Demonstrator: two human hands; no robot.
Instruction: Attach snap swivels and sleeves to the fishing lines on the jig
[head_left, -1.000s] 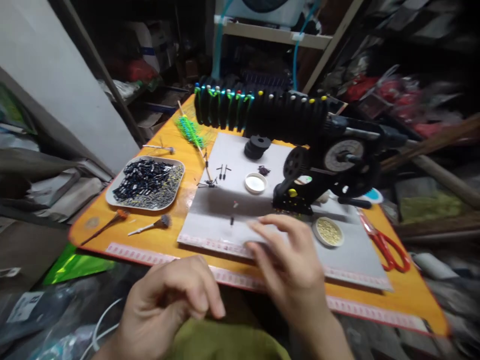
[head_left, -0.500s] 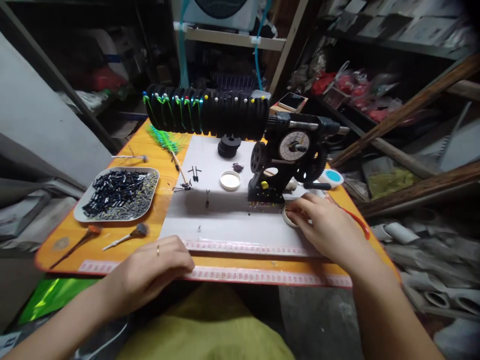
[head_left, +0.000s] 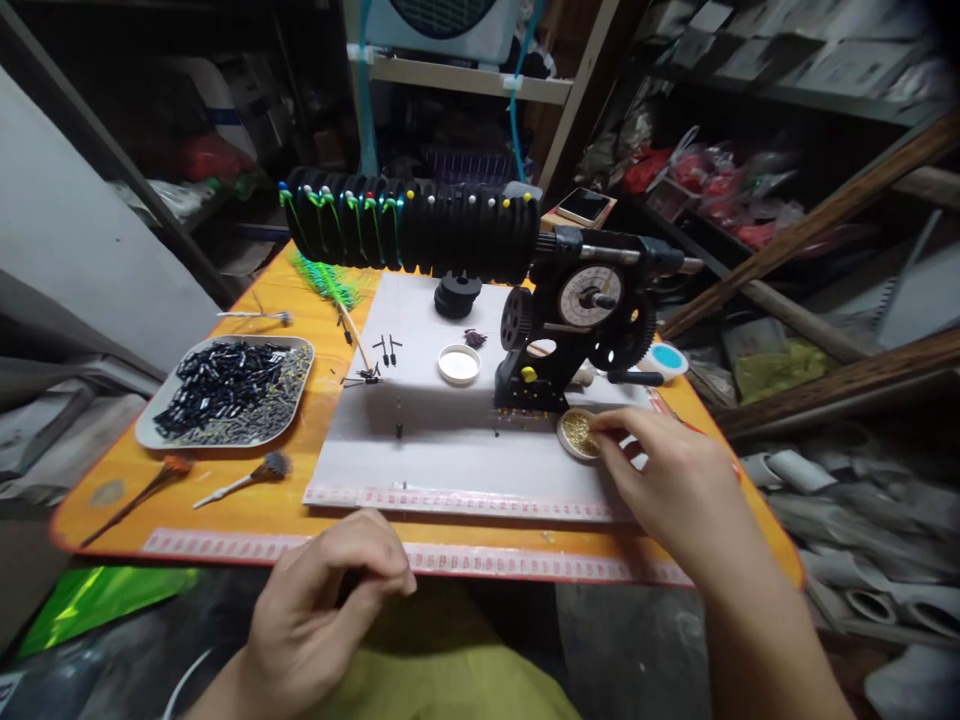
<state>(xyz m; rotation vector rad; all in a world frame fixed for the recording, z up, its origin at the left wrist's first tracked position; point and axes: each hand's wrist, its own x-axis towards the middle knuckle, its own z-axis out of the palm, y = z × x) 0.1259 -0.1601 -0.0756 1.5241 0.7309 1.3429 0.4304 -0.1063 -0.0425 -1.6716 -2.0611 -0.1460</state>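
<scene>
My right hand (head_left: 671, 465) is at the edge of a small round dish (head_left: 562, 446) holding gold-coloured beads (head_left: 578, 432). Its thumb and forefinger are closed over the right side of the dish; anything between them is too small to make out. My left hand (head_left: 326, 590) is turned up in front of the table's near edge, fingers curled and thumb against forefinger. What that pinch holds, if anything, is hidden. A small black piece (head_left: 399, 430) stands out against the white board (head_left: 450, 460), beyond my left hand.
A black geared machine (head_left: 574, 320) carries a row of black spools (head_left: 465, 235) stuck with coloured pins. On the left is a tray (head_left: 146, 425) of small dark and grey pieces. Two brushes (head_left: 247, 475) lie before it. A white round lid (head_left: 459, 365) sits mid-board.
My left hand has come off the table edge, moved right and nearer to me, and turned up into a pinch. My right hand has drawn slightly right, uncovering the gold beads.
</scene>
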